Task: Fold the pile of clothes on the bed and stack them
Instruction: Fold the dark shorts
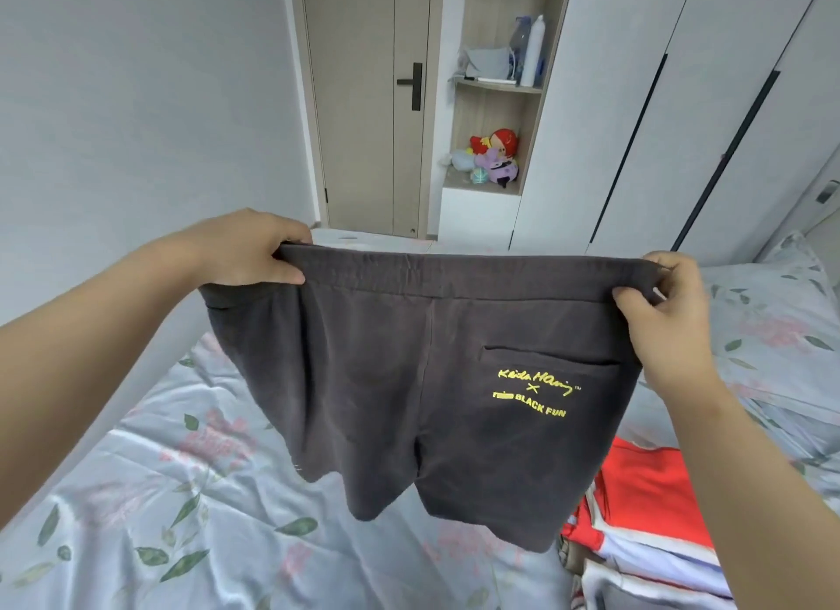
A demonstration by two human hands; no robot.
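Left hand and right hand each pinch a waistband end, shorts hanging between them above the bed. A slipped pinch could dump them unfolded.

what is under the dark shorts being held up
Below the dark shorts lies the floral bed sheet, with red and white clothes showing past their right edge. Whatever lies directly behind the fabric is covered and cannot be seen.
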